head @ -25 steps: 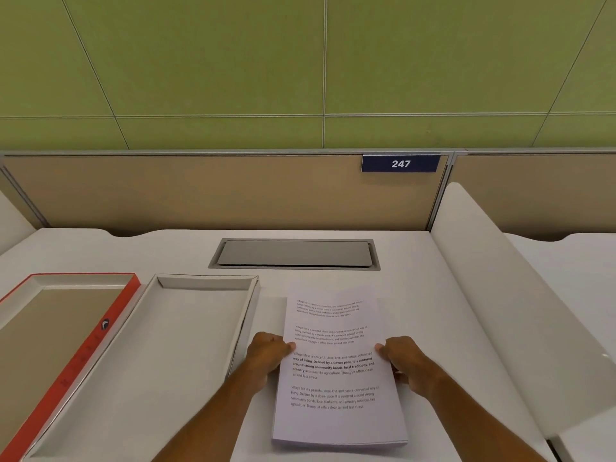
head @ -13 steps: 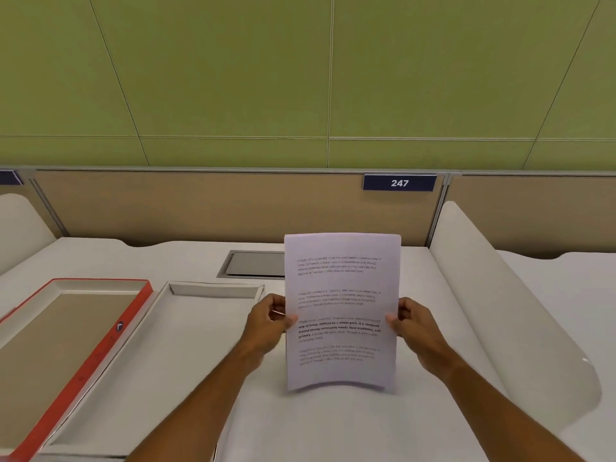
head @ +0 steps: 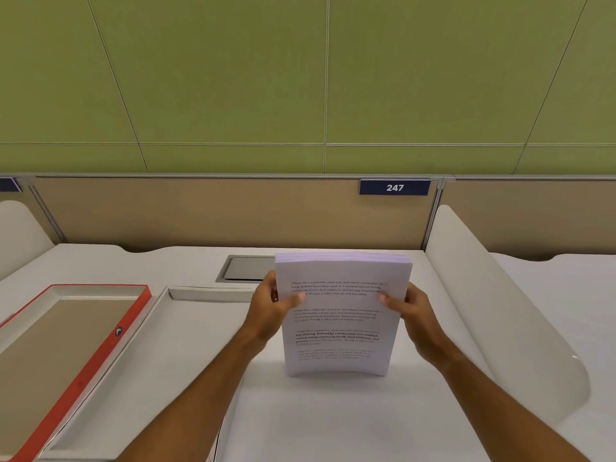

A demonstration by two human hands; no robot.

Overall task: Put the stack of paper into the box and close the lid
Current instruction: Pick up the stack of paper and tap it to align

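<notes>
Paper: the stack (head: 340,328) stands upright at centre frame, its lower edge on or just above the counter (head: 333,421); contact there cannot be told.
Left hand: the left hand (head: 271,310) is clamped on the stack's left edge, thumb on the printed face, fingers behind.
Right hand: the right hand (head: 408,310) grips the right edge the same way, thumb in front.
Box: the white box (head: 213,293) lies open at lower left of the frame, just left of the left forearm, with nothing seen inside.
Lid: the red-rimmed lid (head: 110,348) lies beside the box at far left, inside facing up.
Handling: loose sheets, probably fairly heavy together yet limp. The lower edge bows already, so the stack will sag if held at one end. Sheets slide on each other and can fan out; corners crease easily.
Where to hold: both long edges near mid-height, as now, pinching hard enough to keep the sheets square. For lowering flat, fingers under the stack would likely serve better.
Step in hand: seemingly squaring the edges before the move leftward to the box.
Risk: a corner may catch on the box wall.
</notes>
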